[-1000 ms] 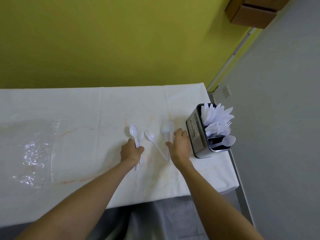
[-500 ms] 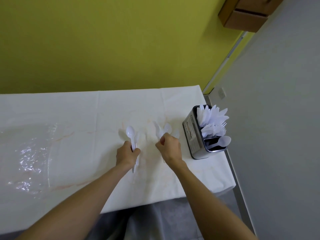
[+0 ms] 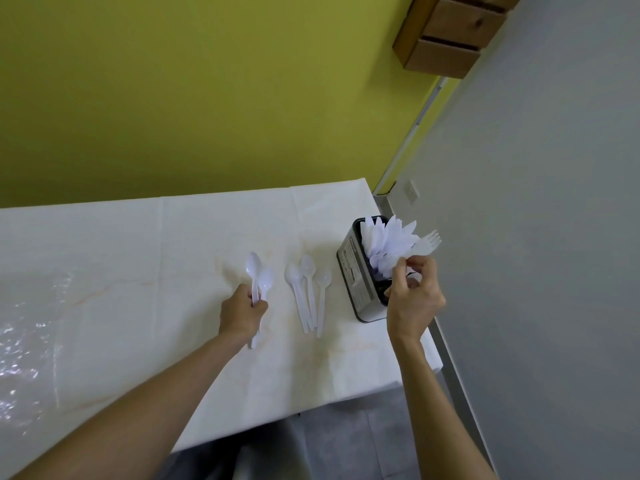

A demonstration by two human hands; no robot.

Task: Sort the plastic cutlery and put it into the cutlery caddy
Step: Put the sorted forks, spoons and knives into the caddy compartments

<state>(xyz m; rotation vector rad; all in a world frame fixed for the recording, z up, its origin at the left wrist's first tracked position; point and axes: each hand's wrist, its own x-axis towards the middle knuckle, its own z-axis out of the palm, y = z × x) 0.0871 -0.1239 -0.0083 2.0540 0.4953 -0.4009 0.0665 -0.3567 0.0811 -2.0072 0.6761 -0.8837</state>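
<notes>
A metal cutlery caddy (image 3: 356,275) stands at the table's right end with white knives and forks upright in it. Over it, my right hand (image 3: 412,296) holds a white plastic fork (image 3: 427,244) by its handle, tines pointing right. My left hand (image 3: 242,311) rests on the table and grips two white spoons (image 3: 258,273) by their handles. Three more white spoons (image 3: 308,292) lie side by side on the cloth between my hands, bowls pointing away from me.
The table wears a white cloth (image 3: 138,258) and sits against a yellow wall. A sheet of clear plastic (image 3: 27,327) lies at the left. A grey wall stands close on the right, with a wooden drawer unit (image 3: 450,32) mounted high up.
My right hand lifted the fork off the table and carried it right, over the caddy. The left hand stayed on its spoons. The camera view shifted left and down.
</notes>
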